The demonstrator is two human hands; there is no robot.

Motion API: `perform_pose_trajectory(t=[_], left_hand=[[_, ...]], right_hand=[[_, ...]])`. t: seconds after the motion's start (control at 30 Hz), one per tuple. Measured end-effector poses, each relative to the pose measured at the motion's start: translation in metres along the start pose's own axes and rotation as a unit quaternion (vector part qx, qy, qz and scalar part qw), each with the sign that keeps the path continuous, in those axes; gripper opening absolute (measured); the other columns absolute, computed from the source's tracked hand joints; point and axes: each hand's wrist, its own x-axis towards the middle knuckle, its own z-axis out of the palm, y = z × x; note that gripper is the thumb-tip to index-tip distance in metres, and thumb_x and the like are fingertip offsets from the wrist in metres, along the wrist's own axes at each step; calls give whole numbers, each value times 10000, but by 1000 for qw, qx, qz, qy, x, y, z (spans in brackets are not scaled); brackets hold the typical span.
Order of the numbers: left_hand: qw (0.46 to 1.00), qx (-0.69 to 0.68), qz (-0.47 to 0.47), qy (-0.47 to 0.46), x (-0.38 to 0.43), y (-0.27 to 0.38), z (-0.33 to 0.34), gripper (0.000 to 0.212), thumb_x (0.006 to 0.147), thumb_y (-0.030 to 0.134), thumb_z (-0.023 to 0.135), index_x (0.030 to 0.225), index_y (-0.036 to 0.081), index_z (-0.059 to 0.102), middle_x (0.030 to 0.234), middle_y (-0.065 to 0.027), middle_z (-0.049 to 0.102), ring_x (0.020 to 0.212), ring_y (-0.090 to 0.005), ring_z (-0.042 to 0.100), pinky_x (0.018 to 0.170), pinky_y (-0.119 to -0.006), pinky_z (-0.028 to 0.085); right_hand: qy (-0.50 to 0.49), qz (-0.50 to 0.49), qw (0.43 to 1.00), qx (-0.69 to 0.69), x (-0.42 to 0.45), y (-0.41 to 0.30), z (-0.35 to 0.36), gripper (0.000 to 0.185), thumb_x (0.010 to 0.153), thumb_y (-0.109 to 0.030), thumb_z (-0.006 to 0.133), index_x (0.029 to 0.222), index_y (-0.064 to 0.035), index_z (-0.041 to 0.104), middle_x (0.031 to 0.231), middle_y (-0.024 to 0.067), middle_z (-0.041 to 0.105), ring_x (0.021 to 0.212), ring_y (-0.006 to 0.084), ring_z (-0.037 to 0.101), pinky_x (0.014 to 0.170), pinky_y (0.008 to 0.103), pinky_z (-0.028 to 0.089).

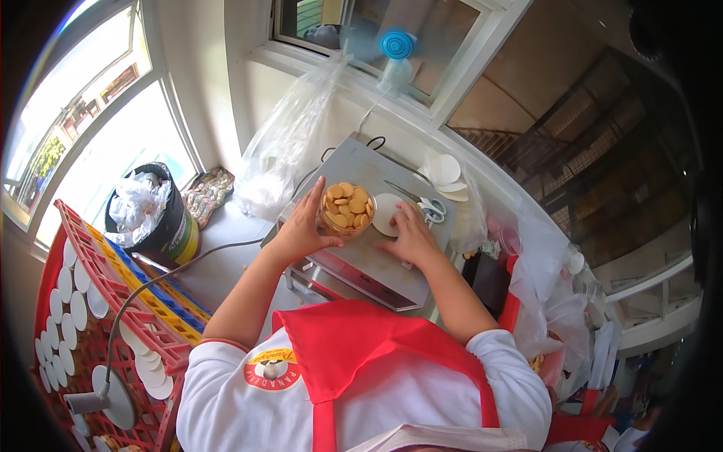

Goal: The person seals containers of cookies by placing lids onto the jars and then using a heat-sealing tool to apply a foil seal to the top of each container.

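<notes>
A clear plastic jar full of round golden biscuits (348, 208) stands uncovered on a grey metal platform scale (361, 158). Around its left side curves my left hand (304, 226), with fingers along the far left wall and thumb by the near edge. A flat white round lid (387, 213) lies just right of the jar. My right hand (413, 236) is at the lid's right edge, curled fingertips over it and thumb spread away. White-handled scissors (432, 210) lie on the platform beyond that hand, their blades pointing left.
More white lids (448, 172) sit in a clear bag at the right. A cable (186, 265) crosses the table at left. A bucket lined with a black bag (148, 209) and stacked crates (121, 282) holding lidded jars stand left. A blue-topped fan (396, 48) is by the window.
</notes>
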Motion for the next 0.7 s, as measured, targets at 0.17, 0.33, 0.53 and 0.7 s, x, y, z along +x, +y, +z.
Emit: perform_pose_trajectory(t=[0.17,0.33,0.53,0.7], left_hand=[[999,21,-30,-28,4,2,-2,1271,537,348,834,1425,93,-39,1353,-194,382,1261,-320,369,1056,-518,195],[997,16,-62,-45,4,6,-4,1263,549,339,829,1424,92,-47,1308,-190,438,1248,-318,388,1057,-520,191],[998,38,-37,-25,5,0,-1,1285,528,355,836,1421,75,-44,1309,-204,429,1251,-328,379,1052,-515,210],[999,16,-31,-7,5,-5,-1,1290,518,350,838,1415,38,-35,1296,-211,436,1245,-344,378,1050,-487,233]], right_hand=[[55,-30,998,15,30,7,16,572,647,-402,750,996,-37,481,1244,171,392,1168,357,389,982,396,348],[96,39,983,152,34,27,17,606,631,-406,757,1017,-26,484,1262,184,394,1173,364,396,979,398,355],[10,-105,994,-38,34,6,16,622,626,-386,758,1049,-23,480,1353,204,359,1242,351,362,999,385,350],[17,-89,995,39,30,3,7,576,629,-397,751,1002,-35,504,1246,183,446,1160,341,429,978,394,360]])
